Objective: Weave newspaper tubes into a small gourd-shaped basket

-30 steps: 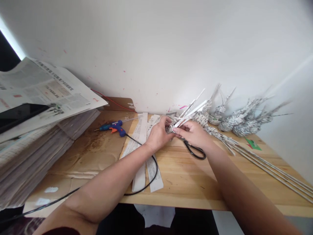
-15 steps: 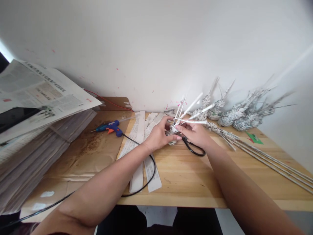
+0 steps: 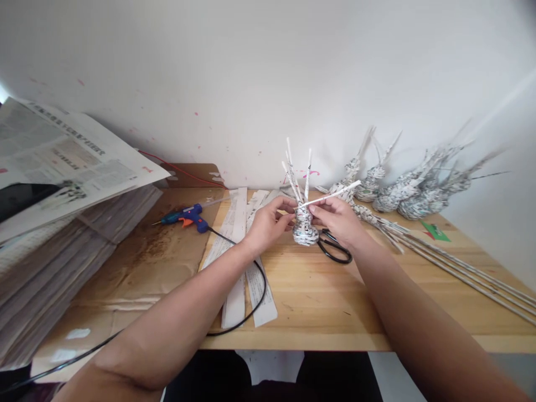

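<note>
Two hands meet over one small woven paper vase (image 3: 305,230), which is upright between them, above the middle of the tabletop (image 3: 318,301). Five paper tubes (image 3: 307,173) can be counted at its neck: four rise steeply, and one slants off to the right, over the right hand (image 3: 337,223). That hand's fingers are closed on the neck, the thumb pressed near the slanting tube's base. The left hand (image 3: 270,224) curves in from the other side, thumb and forefinger parted with a small gap, their tips at the neck (whether they actually grip it, I cannot tell).

One pair of black-handled scissors (image 3: 337,257) lies just beside the vase, partly hidden by the right hand. Left of the vase are at least three paper strips (image 3: 240,218), crossed by one black cord (image 3: 264,279). One blue glue gun (image 3: 188,216) lies near them, mostly over one cardboard sheet (image 3: 167,273). Farther left stands one newspaper stack (image 3: 62,268), with one dark flat device (image 3: 25,200) on its top.

At the right, at least four woven pieces (image 3: 397,192) crowd along the wall, overlapping too much for an exact count. In front lie at least three long paper rods (image 3: 469,278) and one green scrap (image 3: 436,231).
</note>
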`<state>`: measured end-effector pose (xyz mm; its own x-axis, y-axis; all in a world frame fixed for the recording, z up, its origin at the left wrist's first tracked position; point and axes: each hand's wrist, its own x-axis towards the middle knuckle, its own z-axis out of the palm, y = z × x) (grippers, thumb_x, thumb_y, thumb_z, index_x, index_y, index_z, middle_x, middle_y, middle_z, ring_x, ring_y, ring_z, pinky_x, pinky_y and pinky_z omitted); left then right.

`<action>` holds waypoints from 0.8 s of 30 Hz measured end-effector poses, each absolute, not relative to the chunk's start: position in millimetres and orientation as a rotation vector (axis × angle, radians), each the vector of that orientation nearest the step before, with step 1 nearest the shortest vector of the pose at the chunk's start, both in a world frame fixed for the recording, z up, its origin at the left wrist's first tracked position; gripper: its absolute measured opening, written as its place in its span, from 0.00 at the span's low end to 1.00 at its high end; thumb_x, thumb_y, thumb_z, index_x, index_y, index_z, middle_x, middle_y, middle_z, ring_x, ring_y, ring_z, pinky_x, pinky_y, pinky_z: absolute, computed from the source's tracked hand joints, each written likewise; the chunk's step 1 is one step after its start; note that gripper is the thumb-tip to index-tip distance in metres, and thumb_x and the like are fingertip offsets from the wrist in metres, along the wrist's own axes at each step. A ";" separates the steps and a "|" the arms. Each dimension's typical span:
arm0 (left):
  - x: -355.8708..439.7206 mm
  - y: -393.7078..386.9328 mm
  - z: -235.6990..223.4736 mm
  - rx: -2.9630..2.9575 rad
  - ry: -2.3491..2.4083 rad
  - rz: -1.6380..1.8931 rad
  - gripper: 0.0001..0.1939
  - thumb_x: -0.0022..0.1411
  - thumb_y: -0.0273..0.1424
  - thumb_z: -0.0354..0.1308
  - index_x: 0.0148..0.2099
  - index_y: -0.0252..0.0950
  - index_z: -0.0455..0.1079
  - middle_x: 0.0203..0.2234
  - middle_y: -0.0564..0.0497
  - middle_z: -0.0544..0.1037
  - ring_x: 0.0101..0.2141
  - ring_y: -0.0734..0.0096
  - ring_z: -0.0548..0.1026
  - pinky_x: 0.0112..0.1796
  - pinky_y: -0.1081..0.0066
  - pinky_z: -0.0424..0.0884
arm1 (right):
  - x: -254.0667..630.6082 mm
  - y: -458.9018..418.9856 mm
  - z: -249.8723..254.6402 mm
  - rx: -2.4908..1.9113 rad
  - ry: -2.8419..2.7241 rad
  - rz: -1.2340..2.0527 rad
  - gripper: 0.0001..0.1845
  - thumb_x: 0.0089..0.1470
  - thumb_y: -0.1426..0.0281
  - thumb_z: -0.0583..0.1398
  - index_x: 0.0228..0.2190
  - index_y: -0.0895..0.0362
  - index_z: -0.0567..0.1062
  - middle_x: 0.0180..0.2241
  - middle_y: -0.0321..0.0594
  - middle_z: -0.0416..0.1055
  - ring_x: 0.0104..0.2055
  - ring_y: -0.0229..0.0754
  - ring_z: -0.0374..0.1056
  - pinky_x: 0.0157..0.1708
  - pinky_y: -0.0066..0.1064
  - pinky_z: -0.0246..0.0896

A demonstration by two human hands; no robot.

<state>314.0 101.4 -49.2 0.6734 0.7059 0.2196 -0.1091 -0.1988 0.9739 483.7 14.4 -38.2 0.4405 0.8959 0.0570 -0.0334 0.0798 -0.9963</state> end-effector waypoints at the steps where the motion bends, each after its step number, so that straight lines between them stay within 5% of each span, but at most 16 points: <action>1: 314.3 101.7 -48.4 1.607 0.500 0.812 0.09 0.60 0.28 0.62 0.45 0.37 0.73 0.36 0.52 0.77 0.29 0.76 0.78 0.31 0.75 0.78 | 482.1 14.5 -37.9 -1.282 -0.879 0.857 0.23 0.36 0.58 0.78 0.29 0.55 0.75 0.30 0.36 0.78 0.33 0.41 0.75 0.37 0.36 0.74; 8: 312.8 106.7 -44.2 1.625 0.539 0.884 0.11 0.56 0.30 0.65 0.42 0.35 0.73 0.31 0.52 0.76 0.28 0.76 0.74 0.28 0.75 0.78 | 472.9 10.2 -34.1 -1.222 -0.975 0.867 0.19 0.40 0.59 0.76 0.31 0.55 0.78 0.31 0.35 0.77 0.37 0.41 0.74 0.42 0.36 0.71; 19: 306.0 110.5 -36.8 1.440 0.426 0.701 0.21 0.53 0.42 0.72 0.43 0.31 0.78 0.37 0.47 0.81 0.37 0.68 0.79 0.37 0.67 0.81 | 465.0 6.2 -24.9 -1.277 -0.975 0.905 0.21 0.38 0.58 0.76 0.29 0.55 0.76 0.27 0.35 0.75 0.30 0.39 0.71 0.33 0.32 0.70; 24: 304.3 111.3 -32.5 1.483 0.490 0.686 0.22 0.48 0.43 0.76 0.37 0.31 0.77 0.31 0.50 0.80 0.32 0.72 0.77 0.35 0.70 0.79 | 462.7 3.8 -24.3 -1.308 -0.999 0.892 0.18 0.39 0.60 0.75 0.29 0.55 0.77 0.27 0.36 0.75 0.30 0.39 0.71 0.31 0.31 0.69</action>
<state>304.3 111.3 -32.5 0.7231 0.6816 0.1121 -0.1153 -0.0409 0.9925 462.7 3.8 -24.3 0.3363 0.9385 0.0781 0.0285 0.0727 -0.9969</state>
